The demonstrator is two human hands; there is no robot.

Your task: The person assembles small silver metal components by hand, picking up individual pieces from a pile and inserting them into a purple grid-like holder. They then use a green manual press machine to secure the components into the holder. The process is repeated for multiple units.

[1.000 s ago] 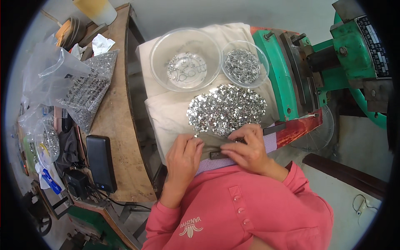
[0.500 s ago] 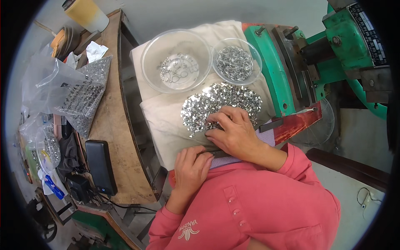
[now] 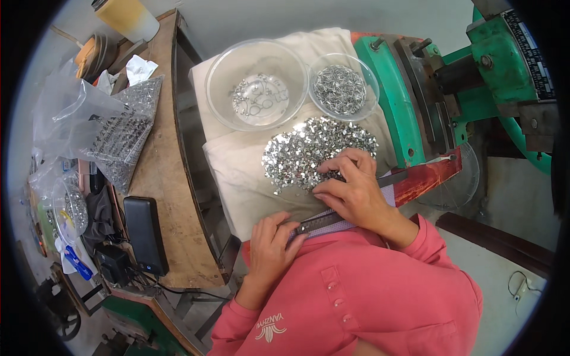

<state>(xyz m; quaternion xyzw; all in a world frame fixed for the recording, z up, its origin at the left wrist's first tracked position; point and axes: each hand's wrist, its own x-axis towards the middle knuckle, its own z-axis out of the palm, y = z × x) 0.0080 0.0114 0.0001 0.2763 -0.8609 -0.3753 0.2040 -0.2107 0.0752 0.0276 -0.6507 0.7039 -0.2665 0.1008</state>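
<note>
On the cream cloth lies a heap of small shiny metal pieces (image 3: 306, 151). A long dark metal strip (image 3: 325, 222) slants along its near side, over a purple checked cloth (image 3: 386, 194). My left hand (image 3: 272, 243) grips the strip's left end between thumb and fingers, and a few bright pieces sit on the strip there. At the heap's near right edge is my right hand (image 3: 355, 188), fingers curled and closed above the strip. Its fingertips touch the pieces, but what they pinch is hidden. Beyond the heap stand a large clear tub (image 3: 214, 98) with a few pieces and a smaller bowl of pin-like metal parts (image 3: 339, 89).
A green press (image 3: 392, 113) stands at the right, beside a red-painted board edge (image 3: 430, 178). To the left, a wooden table (image 3: 178, 237) carries a bag of metal parts (image 3: 127, 136), a black power bank (image 3: 145, 234) and a yellow-white cup (image 3: 127, 21).
My right hand has shifted right along the heap's near edge. More of the dark strip shows between my hands, and my left hand stays at its left end.
</note>
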